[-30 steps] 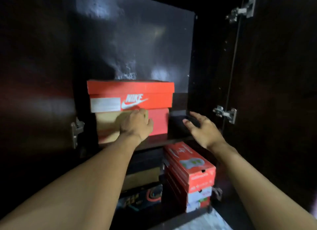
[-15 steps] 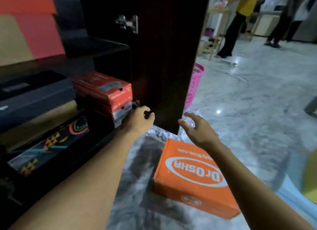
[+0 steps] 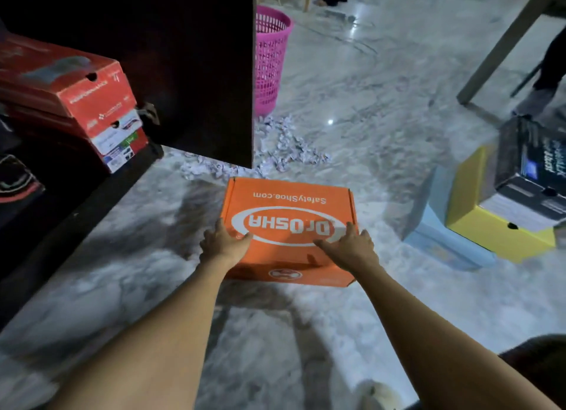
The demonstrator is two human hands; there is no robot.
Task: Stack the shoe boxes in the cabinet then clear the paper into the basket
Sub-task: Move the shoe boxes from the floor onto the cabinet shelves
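Note:
An orange Dr.OSHA shoe box [image 3: 288, 204] lies flat on the marble floor in front of me. My left hand [image 3: 223, 244] touches its near left edge with the fingers spread over the lid. At the near right edge my right hand [image 3: 352, 246] rests the same way, fingers straight. Neither hand has the box lifted. Crumpled white paper [image 3: 284, 147] lies scattered on the floor behind the box. A pink basket [image 3: 271, 57] stands beyond it beside the open dark cabinet door [image 3: 196, 72]. Red shoe boxes [image 3: 76, 94] are stacked on the cabinet's lower level at the left.
At the right, a black box [image 3: 536, 170] sits on a yellow box [image 3: 490, 222], on top of a light blue one [image 3: 441, 241]. A slanted wooden leg [image 3: 505, 42] and a person's legs are at the far right. My foot [image 3: 376, 394] shows at the bottom.
My view swung from the cabinet's upper shelf down to the floor. Both hands left the shelf, moved down and now rest on the orange box.

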